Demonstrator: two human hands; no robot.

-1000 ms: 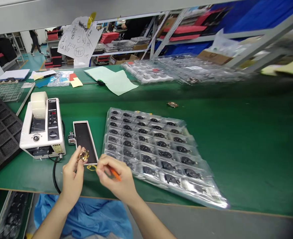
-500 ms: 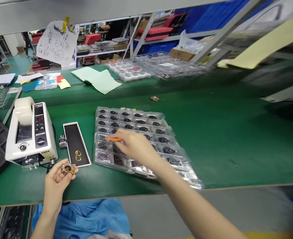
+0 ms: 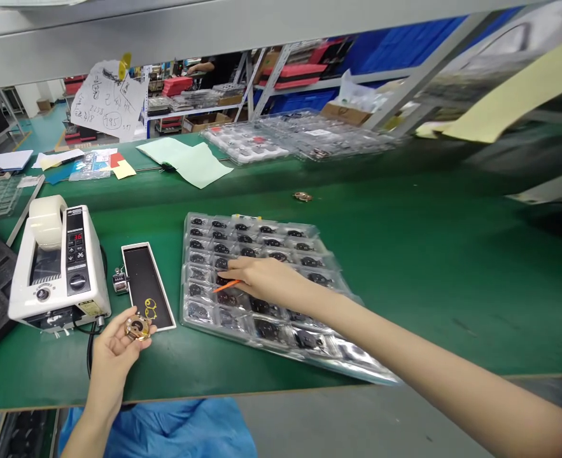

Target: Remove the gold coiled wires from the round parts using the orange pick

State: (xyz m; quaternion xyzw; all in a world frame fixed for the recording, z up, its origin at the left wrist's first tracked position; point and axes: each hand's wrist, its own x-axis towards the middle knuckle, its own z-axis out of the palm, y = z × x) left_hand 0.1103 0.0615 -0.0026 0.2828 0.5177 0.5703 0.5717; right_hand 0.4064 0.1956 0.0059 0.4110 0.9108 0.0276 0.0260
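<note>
My left hand [image 3: 118, 343] is closed on a round gold-coloured metal part [image 3: 137, 327], which looks like a watch case, in front of the narrow tray. In my right hand [image 3: 261, 278] is a thin orange stick [image 3: 227, 286], pinched between the fingers. That hand is over the left half of a clear plastic compartment tray [image 3: 184, 280]. Small black rounded pieces [image 3: 310, 261] lie in many of its pockets. The stick points down and left at the pockets; whether its tip touches a piece I cannot tell. The hand and forearm hide several pockets.
A white tape dispenser [image 3: 83, 280] stands on the left, beside a small tally counter [image 3: 119, 280] and a white-rimmed black tray [image 3: 168, 299] with yellow rings. A second gold-coloured part [image 3: 302, 196] lies behind the compartment tray. Stacked clear trays [image 3: 328, 137] and a green sheet [image 3: 189, 162] are farther back.
The orange stick now tilts more steeply, with its tip lower and slightly right. My right hand has shifted a little right and down. The left hand still holds the gold-coloured part.
</note>
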